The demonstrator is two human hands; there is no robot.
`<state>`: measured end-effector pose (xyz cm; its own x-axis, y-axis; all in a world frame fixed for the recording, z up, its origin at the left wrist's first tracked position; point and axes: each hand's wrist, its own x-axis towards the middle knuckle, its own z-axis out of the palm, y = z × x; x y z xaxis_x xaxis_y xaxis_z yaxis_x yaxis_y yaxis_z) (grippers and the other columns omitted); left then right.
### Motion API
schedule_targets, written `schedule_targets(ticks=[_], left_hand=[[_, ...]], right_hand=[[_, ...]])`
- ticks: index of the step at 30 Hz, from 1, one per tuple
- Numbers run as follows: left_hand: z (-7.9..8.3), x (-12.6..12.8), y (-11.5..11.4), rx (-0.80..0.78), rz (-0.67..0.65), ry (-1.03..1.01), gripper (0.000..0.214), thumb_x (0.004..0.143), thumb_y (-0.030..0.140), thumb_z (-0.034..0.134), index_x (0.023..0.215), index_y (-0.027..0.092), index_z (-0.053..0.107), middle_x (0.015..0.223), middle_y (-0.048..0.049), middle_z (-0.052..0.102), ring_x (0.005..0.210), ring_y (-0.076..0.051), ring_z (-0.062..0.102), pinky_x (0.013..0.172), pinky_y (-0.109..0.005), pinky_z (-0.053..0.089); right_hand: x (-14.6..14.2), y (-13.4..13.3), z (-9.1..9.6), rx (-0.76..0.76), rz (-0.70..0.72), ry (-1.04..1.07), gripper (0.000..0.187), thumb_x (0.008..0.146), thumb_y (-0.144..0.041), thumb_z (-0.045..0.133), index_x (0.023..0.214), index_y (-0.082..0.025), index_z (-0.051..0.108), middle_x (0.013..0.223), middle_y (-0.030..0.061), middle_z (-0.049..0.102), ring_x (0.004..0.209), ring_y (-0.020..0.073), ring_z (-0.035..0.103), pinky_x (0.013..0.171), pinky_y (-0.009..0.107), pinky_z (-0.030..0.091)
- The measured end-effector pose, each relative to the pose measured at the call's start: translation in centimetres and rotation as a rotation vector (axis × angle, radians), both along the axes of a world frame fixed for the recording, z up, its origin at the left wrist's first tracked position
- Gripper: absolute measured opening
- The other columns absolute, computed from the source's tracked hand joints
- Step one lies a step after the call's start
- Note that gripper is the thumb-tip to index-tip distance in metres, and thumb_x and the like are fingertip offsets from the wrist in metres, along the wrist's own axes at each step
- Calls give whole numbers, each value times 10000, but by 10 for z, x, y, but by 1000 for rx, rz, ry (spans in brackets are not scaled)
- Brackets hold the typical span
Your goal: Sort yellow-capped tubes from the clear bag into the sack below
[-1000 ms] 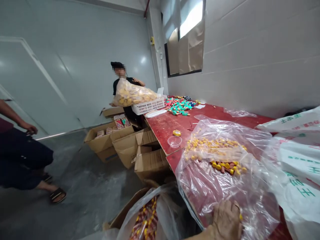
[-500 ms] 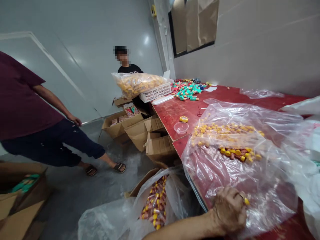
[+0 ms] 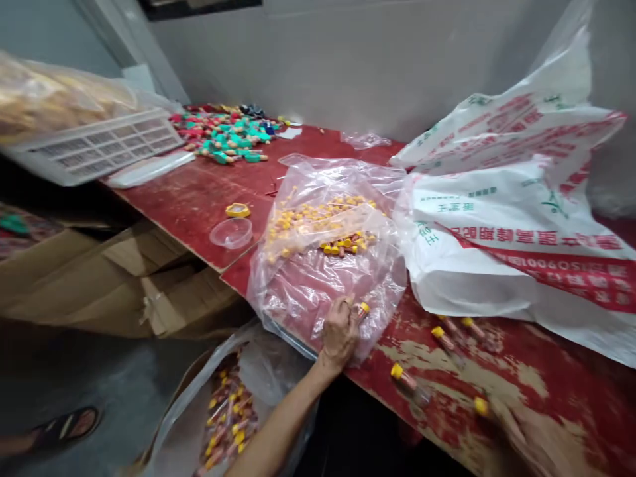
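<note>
My left hand [image 3: 340, 334] rests on a clear plastic bag [image 3: 303, 291] near the table's front edge. Its fingers are closed round a small yellow-capped tube [image 3: 362, 311], which sticks out past the fingertips. More tubes [image 3: 342, 246] with yellow caps and reddish-brown contents are heaped in the bag. At the lower right my right hand [image 3: 531, 440], smeared by motion, is closed on another tube, whose yellow cap [image 3: 481, 406] shows at the fingers. Between the hands a loose tube [image 3: 405, 377] lies on the red table [image 3: 213, 192], with several others behind it.
A large printed white sack [image 3: 477, 225] stands at right. Below the table edge is a plastic-lined box of tubes [image 3: 231, 411]. A clear round tub [image 3: 231, 233], a yellow case [image 3: 238, 210], green and red pieces [image 3: 233, 136] and a white crate [image 3: 109, 149] are farther left.
My view has swung right and down, bringing my right hand, the white sack and loose tubes into sight. My left hand stays on the bag with its tube. The people are mostly out of view.
</note>
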<state>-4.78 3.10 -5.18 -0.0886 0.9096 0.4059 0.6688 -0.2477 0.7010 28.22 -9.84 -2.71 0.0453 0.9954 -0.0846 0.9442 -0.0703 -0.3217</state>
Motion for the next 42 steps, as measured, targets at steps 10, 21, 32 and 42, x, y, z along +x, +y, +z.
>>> schedule_targets(ticks=[10, 21, 32, 42], left_hand=[[6, -3, -7, 117, -185, 112, 426, 960, 377, 330, 1265, 168, 541, 1250, -158, 529, 1176, -271, 489, 983, -447, 410], [-3, 2, 1, 106, -247, 265, 310, 820, 123, 479, 1082, 205, 622, 1200, -104, 582, 1157, -250, 499, 998, -447, 416], [-3, -2, 3, 162, -301, 319, 418, 741, 63, 466, 1110, 185, 620, 1250, -110, 584, 1238, -277, 456, 1020, -491, 401], [-9, -1, 9, 286, -280, 275, 299, 882, 159, 508, 1169, 176, 591, 1162, -118, 638, 1182, -266, 509, 997, -490, 443]], right_hand=[[-207, 89, 4, 233, 3, 361, 442, 919, -240, 294, 1252, -93, 544, 1156, 177, 610, 1073, 270, 575, 926, 413, 468], [-134, 14, -21, 439, 265, -177, 320, 943, -313, 419, 1203, -164, 532, 1182, 151, 568, 1057, 293, 526, 853, 436, 417], [-72, 17, 28, 22, 119, -364, 212, 867, -255, 458, 797, -201, 650, 706, 56, 671, 606, 182, 615, 553, 276, 397], [-79, 49, 26, -313, 23, -457, 269, 853, -115, 469, 820, -136, 735, 783, 142, 718, 682, 231, 676, 530, 271, 437]])
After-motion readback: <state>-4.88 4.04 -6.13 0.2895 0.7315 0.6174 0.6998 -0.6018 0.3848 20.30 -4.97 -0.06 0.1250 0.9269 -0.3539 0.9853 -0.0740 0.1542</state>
